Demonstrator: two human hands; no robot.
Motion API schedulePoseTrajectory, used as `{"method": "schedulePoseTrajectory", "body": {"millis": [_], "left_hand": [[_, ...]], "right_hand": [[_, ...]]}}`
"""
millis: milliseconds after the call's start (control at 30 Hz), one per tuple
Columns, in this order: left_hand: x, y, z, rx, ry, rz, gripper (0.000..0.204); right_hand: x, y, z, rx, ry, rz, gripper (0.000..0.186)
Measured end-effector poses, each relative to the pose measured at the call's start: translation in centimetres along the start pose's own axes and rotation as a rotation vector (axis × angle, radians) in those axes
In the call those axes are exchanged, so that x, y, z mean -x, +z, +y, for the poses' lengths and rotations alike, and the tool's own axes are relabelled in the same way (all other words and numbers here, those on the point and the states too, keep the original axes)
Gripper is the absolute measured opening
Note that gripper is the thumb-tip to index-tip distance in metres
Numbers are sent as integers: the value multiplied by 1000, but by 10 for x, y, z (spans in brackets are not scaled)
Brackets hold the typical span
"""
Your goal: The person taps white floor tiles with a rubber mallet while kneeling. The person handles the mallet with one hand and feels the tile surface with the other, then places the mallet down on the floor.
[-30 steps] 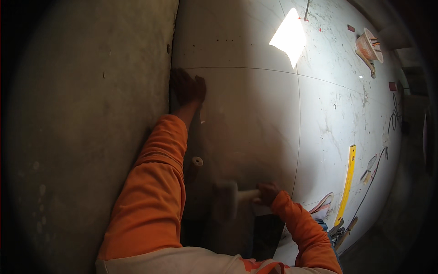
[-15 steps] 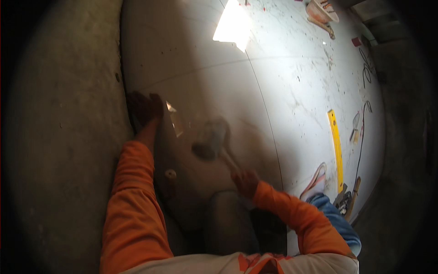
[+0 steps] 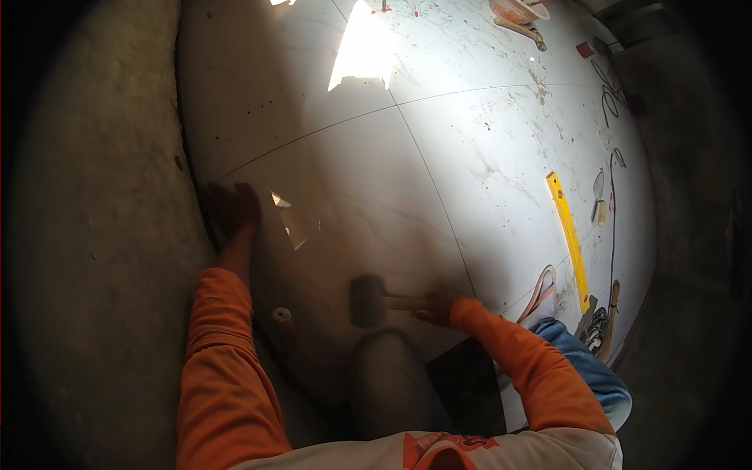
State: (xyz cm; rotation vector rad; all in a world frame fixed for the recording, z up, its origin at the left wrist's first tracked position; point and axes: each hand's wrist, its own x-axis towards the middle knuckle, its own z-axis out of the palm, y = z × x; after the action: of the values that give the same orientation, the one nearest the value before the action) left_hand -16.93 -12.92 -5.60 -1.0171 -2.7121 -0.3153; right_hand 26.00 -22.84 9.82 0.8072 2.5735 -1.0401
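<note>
My right hand (image 3: 440, 308) is closed round the pale handle of a rubber mallet (image 3: 366, 301). The mallet's dark head is just beyond my knee, over a large white marbled tile (image 3: 368, 188); whether it touches the tile I cannot tell. At the tile's left edge, by the grey wall (image 3: 94, 219), my left hand (image 3: 233, 210) rests with thumb and fingers apart and nothing visible in it. Its fingertips are in deep shadow. Nearer to me, beside the wall, a short cylindrical piece (image 3: 282, 316) shows a pale round end.
A yellow spirit level (image 3: 569, 243) lies on the tiles to the right. Past it are a trowel (image 3: 599, 196), a dark cable (image 3: 612, 219) and several tools (image 3: 601, 329). A reddish bowl (image 3: 517, 11) stands at the far right. My sandalled foot (image 3: 542, 301) is beside the level.
The mallet has swung nearer to me, its handle now lying sideways, and my right hand has moved slightly right. My left hand stays by the wall. The view has shifted a little.
</note>
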Motion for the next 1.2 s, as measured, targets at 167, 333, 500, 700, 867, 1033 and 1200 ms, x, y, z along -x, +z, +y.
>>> {"method": "schedulePoseTrajectory", "body": {"millis": [167,333,500,700,867,1033,1200], "left_hand": [[-8,-2,2,-30,21,-87,72],[-3,-4,-3,10,31,-91,71],[0,3,-6,-109,117,-111,69],[-1,3,-8,11,71,61,66],[4,-5,-2,16,35,-7,67],[5,-15,4,92,126,-49,70],[1,-30,13,139,587,-183,69]], "right_hand": [[0,10,-14,-508,454,252,67],[15,11,5,-90,-39,7,62],[-11,-20,-5,-635,683,278,63],[4,-9,-10,-103,298,9,66],[-29,47,74,-403,739,205,80],[-33,54,61,-275,885,352,72],[-36,42,37,-180,955,387,64]]}}
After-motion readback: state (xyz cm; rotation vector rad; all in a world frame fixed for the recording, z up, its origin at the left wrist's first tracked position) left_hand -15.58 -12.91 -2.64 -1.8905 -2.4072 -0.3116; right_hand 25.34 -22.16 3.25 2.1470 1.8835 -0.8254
